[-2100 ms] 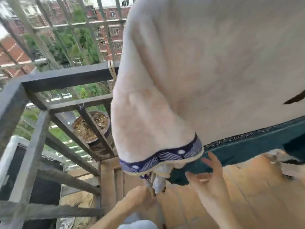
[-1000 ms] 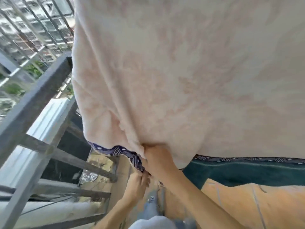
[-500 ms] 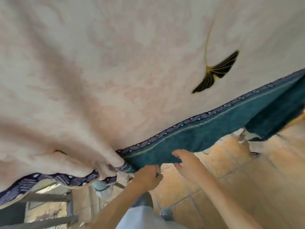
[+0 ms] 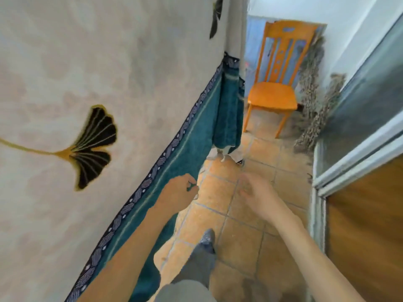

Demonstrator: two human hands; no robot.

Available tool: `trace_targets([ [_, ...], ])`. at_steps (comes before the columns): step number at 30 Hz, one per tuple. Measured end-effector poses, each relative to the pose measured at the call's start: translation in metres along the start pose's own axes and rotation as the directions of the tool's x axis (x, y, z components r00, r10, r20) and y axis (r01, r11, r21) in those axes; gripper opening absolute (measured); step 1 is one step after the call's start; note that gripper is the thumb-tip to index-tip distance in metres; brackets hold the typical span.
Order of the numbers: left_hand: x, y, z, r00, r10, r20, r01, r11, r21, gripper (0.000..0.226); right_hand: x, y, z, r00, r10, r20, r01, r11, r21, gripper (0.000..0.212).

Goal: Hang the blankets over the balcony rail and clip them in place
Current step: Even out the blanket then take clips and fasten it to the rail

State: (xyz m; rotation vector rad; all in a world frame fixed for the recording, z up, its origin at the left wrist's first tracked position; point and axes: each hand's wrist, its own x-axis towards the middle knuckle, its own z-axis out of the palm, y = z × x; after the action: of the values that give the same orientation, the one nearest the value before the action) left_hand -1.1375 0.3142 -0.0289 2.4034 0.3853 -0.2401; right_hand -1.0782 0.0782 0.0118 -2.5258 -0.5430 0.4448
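A cream blanket (image 4: 91, 68) with black-and-gold ginkgo leaves hangs down the whole left side. It has a navy patterned border (image 4: 174, 142) and a teal underside (image 4: 196, 136). The rail it hangs from is hidden, and no clip is plainly visible. My left hand (image 4: 180, 191) is at the teal lower edge, fingers curled, with a bit of teal fabric showing between them. To its right, my right hand (image 4: 254, 191) hovers over the tiled floor, blurred, with loose fingers and nothing in it. It is apart from the blanket.
An orange wooden chair (image 4: 273, 94) stands at the far end of the narrow balcony. Bundles of dried plants (image 4: 311, 101) lean on the right wall. A sliding door frame (image 4: 353, 162) and a wooden panel (image 4: 366, 225) line the right side. My leg and shoe (image 4: 207, 238) are on the tiles.
My view has swung right, from the railing end to along the balcony. Both hands have moved right along the blanket's lower edge, and my right hand has come away from the fabric.
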Motion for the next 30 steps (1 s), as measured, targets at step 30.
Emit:
trace_targets([
  [30, 0.500, 0.266, 0.013, 0.961, 0.202, 0.187, -0.191, 0.979, -0.075, 0.026, 0.378, 0.217, -0.241, 0.940, 0.225, -0.258, -0.193, 0.971, 0.142, 0.046],
])
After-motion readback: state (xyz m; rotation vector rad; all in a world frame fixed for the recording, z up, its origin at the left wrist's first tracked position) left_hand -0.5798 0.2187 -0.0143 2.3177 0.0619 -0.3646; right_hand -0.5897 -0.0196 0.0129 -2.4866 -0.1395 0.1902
